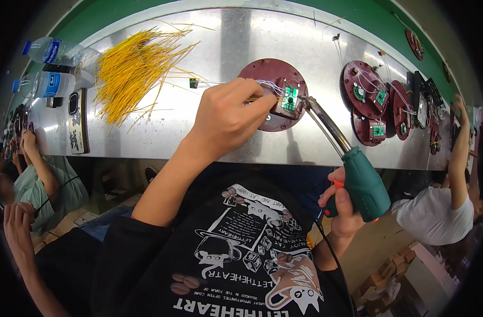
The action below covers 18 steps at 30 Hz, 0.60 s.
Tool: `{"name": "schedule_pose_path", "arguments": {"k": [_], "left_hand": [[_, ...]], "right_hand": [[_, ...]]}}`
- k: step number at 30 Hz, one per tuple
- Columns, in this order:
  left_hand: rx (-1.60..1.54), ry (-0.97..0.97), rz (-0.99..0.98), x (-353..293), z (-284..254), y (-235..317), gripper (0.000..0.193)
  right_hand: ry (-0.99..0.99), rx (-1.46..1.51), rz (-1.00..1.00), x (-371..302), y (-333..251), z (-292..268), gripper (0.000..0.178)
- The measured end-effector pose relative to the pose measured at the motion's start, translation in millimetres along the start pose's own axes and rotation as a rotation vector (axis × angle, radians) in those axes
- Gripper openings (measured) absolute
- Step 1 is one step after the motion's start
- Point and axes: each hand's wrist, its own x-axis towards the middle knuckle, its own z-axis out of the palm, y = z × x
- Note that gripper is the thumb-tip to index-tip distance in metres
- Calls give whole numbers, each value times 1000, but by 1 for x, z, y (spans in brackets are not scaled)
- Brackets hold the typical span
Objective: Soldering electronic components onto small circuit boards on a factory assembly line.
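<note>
A dark red round housing [270, 68] lies on the metal bench, with a small green circuit board [290, 96] on it and pale thin wires running off to the left. My left hand [225, 113] is over the housing's left side, fingertips pinched beside the board on what looks like a thin yellow wire [276, 107]. My right hand [343, 206] grips a green soldering gun [364, 182] with a red trigger. Its dark tip [306, 100] reaches the board's right edge; whether it touches cannot be made out.
A pile of yellow wires [130, 74] spreads at left, near two water bottles [53, 84] and a phone [77, 121]. Several more red housings [365, 87] with wires stand at right. A black cord [334, 253] hangs from the soldering gun. Other people sit on both sides.
</note>
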Motion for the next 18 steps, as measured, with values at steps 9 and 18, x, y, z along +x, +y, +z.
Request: {"name": "schedule_pose_path", "arguments": {"k": [9,18], "left_hand": [[-5,25,-7,5,0,-3,17],[80,101,-63,12,-7,13,13]], "right_hand": [[36,24,-54,1,15,-3,42],[44,138,-63,8,14,-15,37]]}}
